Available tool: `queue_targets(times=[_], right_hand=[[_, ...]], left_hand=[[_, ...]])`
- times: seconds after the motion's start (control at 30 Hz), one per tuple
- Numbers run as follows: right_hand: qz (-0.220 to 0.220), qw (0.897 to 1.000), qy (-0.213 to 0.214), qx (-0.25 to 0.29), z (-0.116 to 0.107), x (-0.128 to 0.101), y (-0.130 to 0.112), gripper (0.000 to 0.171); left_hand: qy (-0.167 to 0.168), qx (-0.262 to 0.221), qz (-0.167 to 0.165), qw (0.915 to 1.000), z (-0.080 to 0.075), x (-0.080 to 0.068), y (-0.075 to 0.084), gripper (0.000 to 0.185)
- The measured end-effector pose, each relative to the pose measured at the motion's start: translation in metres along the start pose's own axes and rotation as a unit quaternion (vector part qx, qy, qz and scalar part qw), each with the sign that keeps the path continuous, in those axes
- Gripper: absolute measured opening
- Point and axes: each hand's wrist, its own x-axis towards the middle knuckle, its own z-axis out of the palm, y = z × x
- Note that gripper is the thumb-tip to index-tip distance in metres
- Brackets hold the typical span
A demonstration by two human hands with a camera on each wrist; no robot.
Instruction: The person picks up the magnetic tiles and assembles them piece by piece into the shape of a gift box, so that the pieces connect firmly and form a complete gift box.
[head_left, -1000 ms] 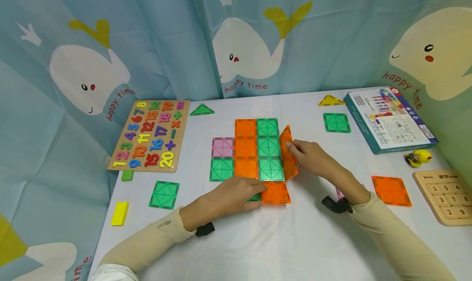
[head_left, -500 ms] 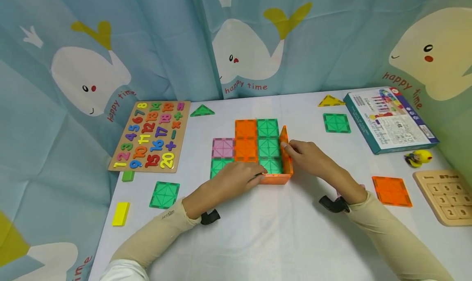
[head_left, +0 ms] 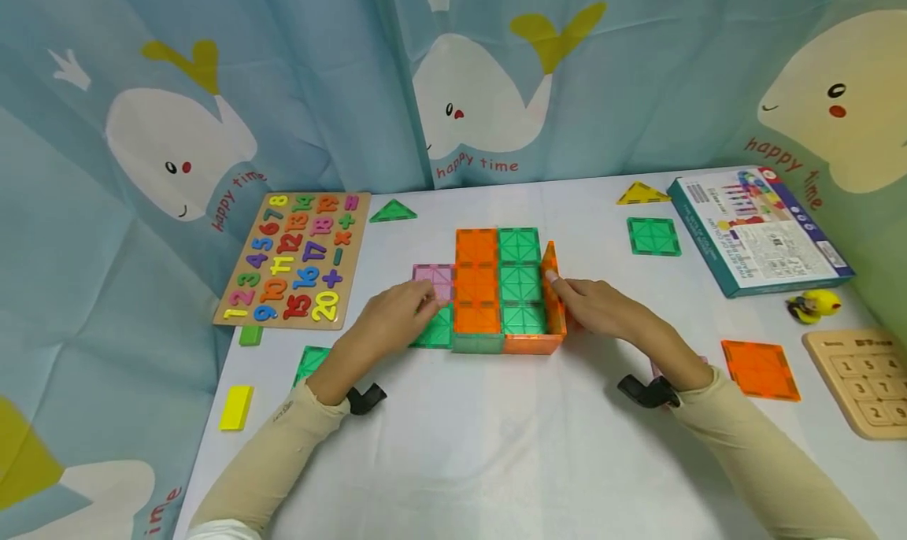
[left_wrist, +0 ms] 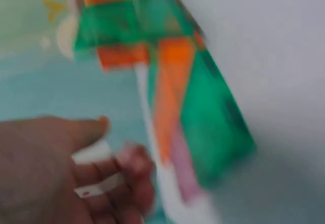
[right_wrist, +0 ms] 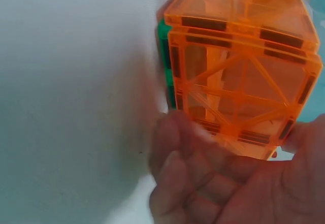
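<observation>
The left hand (head_left: 393, 313) has moved left to the pink tile (head_left: 432, 280), fingers relaxed, holding nothing. The right hand (head_left: 591, 308) pinches the upright orange tile (head_left: 551, 288); a bump could make it fall.

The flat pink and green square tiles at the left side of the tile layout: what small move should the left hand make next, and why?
Probably fold them up. The right hand holds the orange square tile wall upright, and front tiles stand too, while the pink square tile and green square tile under the left hand lie flat.
</observation>
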Motion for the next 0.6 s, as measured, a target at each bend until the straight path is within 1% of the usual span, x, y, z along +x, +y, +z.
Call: queue_targets(times=[0.03,0.1,0.13,0.17,0.2,0.27,0.4,0.47,0.6], right_hand=[[0.005,1.0,-0.016,-0.001,-0.001,0.0,0.0,0.086],[0.007,0.999,-0.039,-0.001,-0.002,0.002,0.0,0.089],[0.008,0.999,-0.044,0.003,-0.003,0.002,0.001,0.09],[0.009,0.999,-0.049,0.008,-0.003,0.001,0.001,0.09],[0.009,0.999,-0.052,0.014,-0.003,0.001,0.002,0.091],[0.004,0.998,-0.055,0.021,-0.002,0.003,0.002,0.091],[-0.003,0.998,-0.058,0.036,-0.001,0.006,0.003,0.09],[-0.007,0.997,-0.059,0.045,-0.001,0.006,0.004,0.088],[-0.014,0.996,-0.057,0.061,-0.001,0.006,0.007,0.083]], left_hand=[[-0.005,0.017,-0.034,0.9993,0.0,0.001,-0.009,0.032],[-0.025,0.051,-0.093,0.994,0.002,0.004,-0.023,0.04],[-0.038,0.067,-0.111,0.9908,0.004,0.006,-0.027,0.044],[-0.051,0.078,-0.12,0.9884,0.006,0.009,-0.03,0.049],[-0.065,0.083,-0.124,0.9868,0.008,0.011,-0.032,0.053],[-0.078,0.08,-0.123,0.9862,0.012,0.014,-0.034,0.057],[-0.058,0.073,-0.115,0.9891,0.017,0.017,-0.033,0.052],[-0.044,0.074,-0.115,0.9897,0.017,0.016,-0.033,0.045],[-0.028,0.055,-0.113,0.9917,0.014,0.015,-0.032,0.037]])
